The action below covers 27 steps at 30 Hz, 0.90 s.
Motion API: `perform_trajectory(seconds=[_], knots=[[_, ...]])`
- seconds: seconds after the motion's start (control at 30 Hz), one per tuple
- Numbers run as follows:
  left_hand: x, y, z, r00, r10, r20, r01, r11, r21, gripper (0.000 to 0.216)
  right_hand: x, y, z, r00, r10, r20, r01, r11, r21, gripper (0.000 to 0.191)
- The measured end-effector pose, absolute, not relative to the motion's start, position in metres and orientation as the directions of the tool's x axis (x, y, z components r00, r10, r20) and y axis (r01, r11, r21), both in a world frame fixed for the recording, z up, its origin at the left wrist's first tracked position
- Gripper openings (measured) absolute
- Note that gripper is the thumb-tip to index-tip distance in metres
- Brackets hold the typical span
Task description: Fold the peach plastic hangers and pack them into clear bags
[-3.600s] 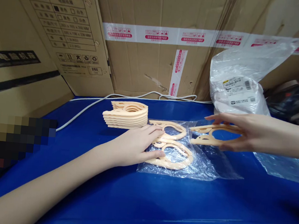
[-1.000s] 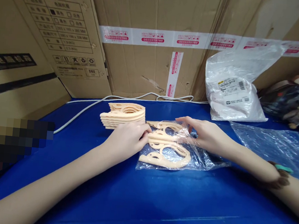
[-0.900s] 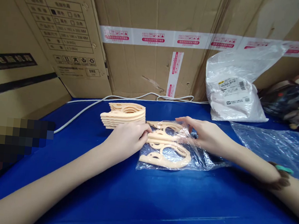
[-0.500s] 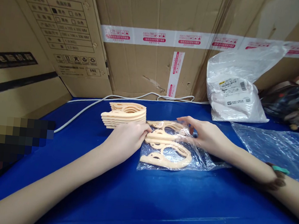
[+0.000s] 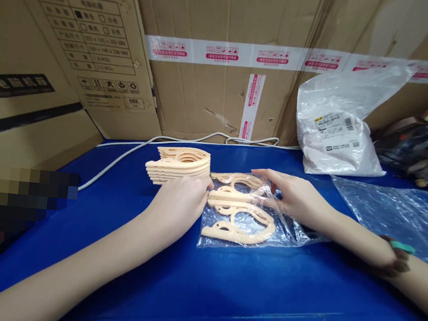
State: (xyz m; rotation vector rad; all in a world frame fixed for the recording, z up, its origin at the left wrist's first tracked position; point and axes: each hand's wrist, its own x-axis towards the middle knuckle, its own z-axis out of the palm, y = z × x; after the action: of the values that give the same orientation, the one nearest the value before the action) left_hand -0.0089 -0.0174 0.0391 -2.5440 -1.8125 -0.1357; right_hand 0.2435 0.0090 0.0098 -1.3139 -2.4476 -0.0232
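Peach hangers point(image 5: 233, 197) lie flat, long axes running left-right.

Peach hangers point(image 5: 229, 197) flat on clear bag point(image 5: 294, 231)

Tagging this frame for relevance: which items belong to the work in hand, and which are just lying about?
In hand: left hand, right hand, loose hangers, clear bag under them, hanger stack.

Lying about: white cable, labelled white pouch, second clear bag, cardboard boxes, dark bag.
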Motion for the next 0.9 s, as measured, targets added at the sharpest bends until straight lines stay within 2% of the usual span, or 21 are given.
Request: perform_trajectory(seconds=[0.33,0.67,0.77,0.9], knots=[[-0.01,-0.017,0.038,0.355,0.927,0.121,0.931,-0.363,0.05,0.026,0.243,0.008,0.01,-0.52,0.793,0.318,0.801,0.582,-0.14,0.056],[-0.011,-0.016,0.039,0.348,0.93,0.122,0.924,-0.362,0.121,0.023,0.243,0.008,0.01,-0.518,0.803,0.295,0.808,0.572,-0.138,0.056],[-0.011,-0.017,0.043,0.37,0.901,0.227,0.904,-0.405,0.136,0.02,0.243,0.008,0.011,-0.514,0.806,0.293,0.813,0.566,-0.132,0.059],[-0.017,-0.018,0.056,0.323,0.77,0.551,0.885,-0.451,0.112,0.037,0.247,0.008,0.015,-0.532,0.804,0.267,0.806,0.577,-0.132,0.066]])
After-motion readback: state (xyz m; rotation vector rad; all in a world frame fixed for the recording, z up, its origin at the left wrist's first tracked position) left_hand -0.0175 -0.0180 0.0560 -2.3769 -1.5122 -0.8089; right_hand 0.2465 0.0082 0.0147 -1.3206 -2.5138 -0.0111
